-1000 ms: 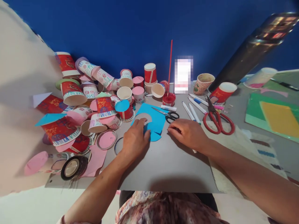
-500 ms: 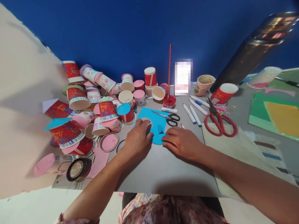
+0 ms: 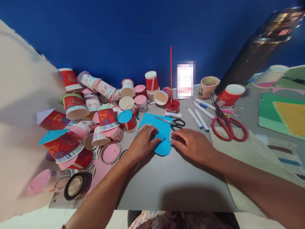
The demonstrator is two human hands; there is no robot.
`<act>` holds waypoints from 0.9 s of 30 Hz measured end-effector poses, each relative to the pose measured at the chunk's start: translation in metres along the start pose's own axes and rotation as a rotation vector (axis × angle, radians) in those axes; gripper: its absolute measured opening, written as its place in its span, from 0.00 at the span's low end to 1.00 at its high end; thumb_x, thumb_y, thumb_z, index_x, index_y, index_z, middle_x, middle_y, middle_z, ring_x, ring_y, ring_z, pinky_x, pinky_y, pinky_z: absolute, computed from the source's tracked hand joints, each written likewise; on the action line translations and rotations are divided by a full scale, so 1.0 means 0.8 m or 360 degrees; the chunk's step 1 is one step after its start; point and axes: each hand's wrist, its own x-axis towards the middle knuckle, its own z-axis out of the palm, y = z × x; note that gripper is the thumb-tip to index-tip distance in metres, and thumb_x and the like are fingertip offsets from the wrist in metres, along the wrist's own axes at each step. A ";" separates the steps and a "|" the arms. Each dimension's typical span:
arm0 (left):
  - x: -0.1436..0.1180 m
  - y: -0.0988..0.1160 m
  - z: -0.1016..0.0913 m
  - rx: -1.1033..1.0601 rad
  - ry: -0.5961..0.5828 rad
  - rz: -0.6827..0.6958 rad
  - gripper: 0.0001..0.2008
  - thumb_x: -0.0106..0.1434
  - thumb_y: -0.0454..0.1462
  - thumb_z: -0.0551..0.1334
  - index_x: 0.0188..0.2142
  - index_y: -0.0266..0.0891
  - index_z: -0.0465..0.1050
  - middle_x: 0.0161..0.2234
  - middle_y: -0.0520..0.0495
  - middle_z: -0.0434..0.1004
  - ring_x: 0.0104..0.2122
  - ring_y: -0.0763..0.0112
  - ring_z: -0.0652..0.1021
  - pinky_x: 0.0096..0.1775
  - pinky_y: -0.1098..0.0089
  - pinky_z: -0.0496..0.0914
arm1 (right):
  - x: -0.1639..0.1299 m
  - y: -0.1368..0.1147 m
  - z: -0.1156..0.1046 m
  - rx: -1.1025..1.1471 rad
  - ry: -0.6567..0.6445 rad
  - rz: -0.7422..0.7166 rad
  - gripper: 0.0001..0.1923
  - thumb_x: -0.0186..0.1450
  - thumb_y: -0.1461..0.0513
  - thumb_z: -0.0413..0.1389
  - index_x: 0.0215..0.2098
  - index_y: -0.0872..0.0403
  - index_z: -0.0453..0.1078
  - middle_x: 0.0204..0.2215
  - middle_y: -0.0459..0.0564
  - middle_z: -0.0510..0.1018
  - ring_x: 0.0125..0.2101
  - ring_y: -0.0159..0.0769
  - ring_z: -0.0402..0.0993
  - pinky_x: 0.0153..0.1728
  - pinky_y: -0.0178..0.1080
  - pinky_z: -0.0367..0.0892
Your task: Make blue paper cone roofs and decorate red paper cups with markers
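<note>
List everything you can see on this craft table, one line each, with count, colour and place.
paper cups: many, red and white, heaped at left
blue paper: one sheet, centre, under both hands
blue disc: one, on a cup in the heap
small scissors: one, black handles, on the blue paper
big scissors: one, red handles, right of centre
markers: several, white, between the scissors
paint pot: one, red, with a red stick, behind the paper
tape roll: one, black, front left
green and yellow sheets: far right
left hand: fingers on the blue paper
right hand: fingers at the paper's right edge
</note>
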 end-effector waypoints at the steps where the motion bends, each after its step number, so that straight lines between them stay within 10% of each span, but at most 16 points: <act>1: -0.002 0.001 0.000 -0.0004 -0.0025 0.0006 0.10 0.63 0.37 0.64 0.45 0.40 0.74 0.43 0.45 0.74 0.43 0.62 0.75 0.45 0.64 0.69 | 0.000 0.001 0.001 0.0001 -0.0002 0.0002 0.09 0.69 0.58 0.58 0.44 0.52 0.77 0.41 0.52 0.84 0.42 0.45 0.79 0.41 0.42 0.68; 13: 0.000 0.005 0.011 -0.0705 0.0295 -0.0195 0.05 0.63 0.39 0.64 0.31 0.41 0.73 0.30 0.52 0.76 0.30 0.69 0.74 0.34 0.68 0.67 | 0.007 0.000 -0.001 0.0705 0.0168 0.0302 0.23 0.65 0.53 0.59 0.56 0.52 0.69 0.43 0.52 0.81 0.29 0.35 0.74 0.33 0.40 0.72; 27: 0.000 0.011 0.018 -0.1100 0.0310 -0.0221 0.10 0.55 0.40 0.71 0.29 0.38 0.74 0.26 0.54 0.71 0.26 0.75 0.69 0.29 0.73 0.65 | 0.010 0.004 -0.011 0.0619 0.0261 0.0049 0.10 0.68 0.57 0.56 0.31 0.51 0.72 0.27 0.44 0.77 0.28 0.34 0.72 0.30 0.35 0.64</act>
